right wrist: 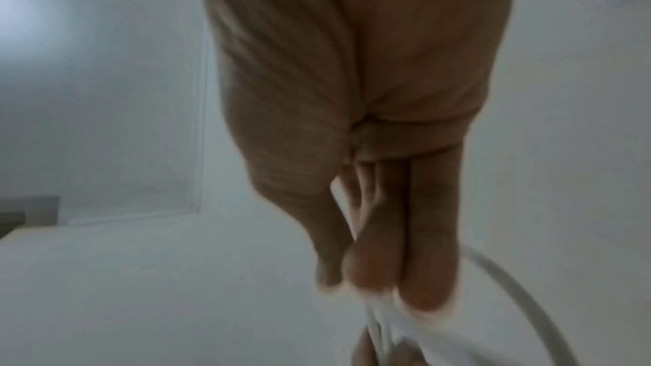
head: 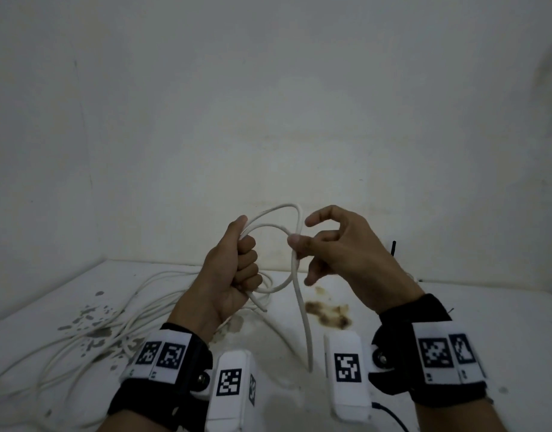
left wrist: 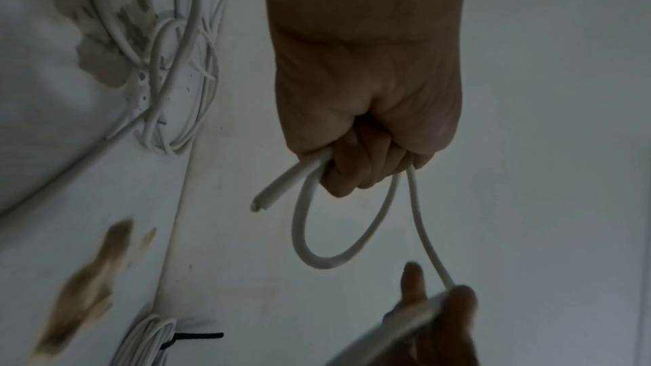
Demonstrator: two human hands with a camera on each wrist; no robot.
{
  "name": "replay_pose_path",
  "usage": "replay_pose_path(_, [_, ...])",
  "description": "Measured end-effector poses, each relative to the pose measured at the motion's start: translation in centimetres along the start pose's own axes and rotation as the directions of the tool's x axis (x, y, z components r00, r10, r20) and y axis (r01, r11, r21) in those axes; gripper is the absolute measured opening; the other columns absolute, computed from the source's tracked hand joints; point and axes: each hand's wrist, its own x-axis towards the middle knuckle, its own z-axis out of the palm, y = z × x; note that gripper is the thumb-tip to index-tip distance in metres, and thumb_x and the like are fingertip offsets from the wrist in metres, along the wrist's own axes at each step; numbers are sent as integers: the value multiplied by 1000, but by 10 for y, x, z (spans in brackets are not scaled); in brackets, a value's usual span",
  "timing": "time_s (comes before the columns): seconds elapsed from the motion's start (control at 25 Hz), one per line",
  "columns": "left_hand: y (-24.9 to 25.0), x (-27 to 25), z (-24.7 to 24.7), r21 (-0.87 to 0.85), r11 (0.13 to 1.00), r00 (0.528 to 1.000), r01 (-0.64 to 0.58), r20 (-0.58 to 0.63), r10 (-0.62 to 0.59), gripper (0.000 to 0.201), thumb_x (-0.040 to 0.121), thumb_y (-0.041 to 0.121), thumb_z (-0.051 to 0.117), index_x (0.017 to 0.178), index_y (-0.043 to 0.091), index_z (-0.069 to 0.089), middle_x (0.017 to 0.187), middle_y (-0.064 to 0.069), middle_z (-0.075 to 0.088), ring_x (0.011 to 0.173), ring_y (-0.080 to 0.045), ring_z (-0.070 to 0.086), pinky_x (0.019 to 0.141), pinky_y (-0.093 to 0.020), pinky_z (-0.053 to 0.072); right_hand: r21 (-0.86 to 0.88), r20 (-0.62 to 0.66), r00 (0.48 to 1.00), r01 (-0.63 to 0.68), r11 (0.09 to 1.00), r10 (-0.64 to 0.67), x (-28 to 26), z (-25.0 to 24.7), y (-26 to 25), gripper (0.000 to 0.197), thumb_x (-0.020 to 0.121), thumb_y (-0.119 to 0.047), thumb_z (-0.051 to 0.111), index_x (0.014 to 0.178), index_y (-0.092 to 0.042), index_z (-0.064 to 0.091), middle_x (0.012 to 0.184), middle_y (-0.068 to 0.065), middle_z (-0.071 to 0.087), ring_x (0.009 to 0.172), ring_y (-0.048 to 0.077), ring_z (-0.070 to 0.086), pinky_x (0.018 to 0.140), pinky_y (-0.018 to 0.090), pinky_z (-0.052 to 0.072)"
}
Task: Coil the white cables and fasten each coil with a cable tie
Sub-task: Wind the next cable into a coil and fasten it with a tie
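Left hand: the left hand (head: pixel 234 269), centre of the head view, is clenched round the gathered loops of the white cable (head: pixel 270 218)
Right hand: the right hand (head: pixel 340 244) pinches the cable just right of the loops
Tip: lay each turn the same size, let slack slide through the pinch, avoid twisting
Surface: white table (head: pixel 455 319), stained, loose cables (head: pixel 81 341) lower left
Room: bare white wall (head: pixel 268 88) behind

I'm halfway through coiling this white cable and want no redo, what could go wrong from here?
Only a loop or two sits in the left hand; its short cut end could slip free. The right hand merely pinches the white cable, so the next loop may twist. The loose cable pile might snag.
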Motion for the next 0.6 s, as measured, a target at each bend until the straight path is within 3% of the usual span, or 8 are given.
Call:
replay_pose_path(0.08, [1,-2,-1,-76,997,997,22,69,-17,54,95,47,49,56,27,19,43,8,7,36,-9,2,34,-16,8,-9,-126,991,-45,999,43,7,6,9,50,76,-24,86,108,-7,52,61,6,70,40,19,48,43,28,43])
replay_pose_path(0.16, [3,-4,-3,-122,991,990,46,137,-29,52,92,46,50,56,28,17,47,8,3,38,-10,-1,34,-15,5,-36,-175,978,-126,991,118,12,9,19,57,66,-34,91,103,-11,55,49,-4,53,42,15,37,40,26,33])
replay_pose_path(0.24, [1,-8,-2,-108,992,979,68,200,-45,52,85,47,53,50,27,20,45,8,3,37,-10,-1,36,-14,4,-26,-114,974,-201,979,197,11,9,25,46,70,-33,89,102,-13,63,55,-2,54,48,17,43,41,27,39])
replay_pose_path(0.32, [-4,-10,2,-54,995,970,78,236,-64,51,82,48,53,47,26,23,39,9,7,36,-10,-1,37,-13,4,-9,-29,976,-215,976,215,9,11,29,22,80,-20,83,95,-10,71,60,1,62,49,19,50,43,27,46])
replay_pose_path(0.4, [-9,-12,9,2,996,964,85,254,-83,50,80,48,54,47,26,23,37,10,11,36,-10,0,36,-13,7,-131,-148,979,-159,979,139,10,15,37,7,81,-12,79,82,-11,72,62,2,63,47,18,53,41,24,43])
replay_pose_path(0.44, [-11,-12,12,17,996,961,91,261,-92,51,80,47,55,47,26,22,36,10,13,36,-11,1,35,-13,8,-299,-264,964,-119,947,37,12,18,42,8,81,-10,76,76,-15,71,64,1,65,50,17,56,42,22,41])
replay_pose_path(0.52, [-15,-13,16,40,995,958,90,268,-97,51,80,45,56,49,26,20,36,10,14,37,-11,1,36,-14,9,-626,-404,896,-123,770,-185,14,25,50,14,80,-6,63,75,-20,65,65,-1,65,57,19,57,46,23,36])
replay_pose_path(0.6, [-12,-13,18,70,995,966,71,246,-86,51,78,42,59,53,27,17,37,10,13,38,-12,1,36,-16,8,-686,-486,833,-178,706,-263,15,23,52,11,80,-11,59,82,-21,62,65,-2,62,58,20,53,47,25,31])
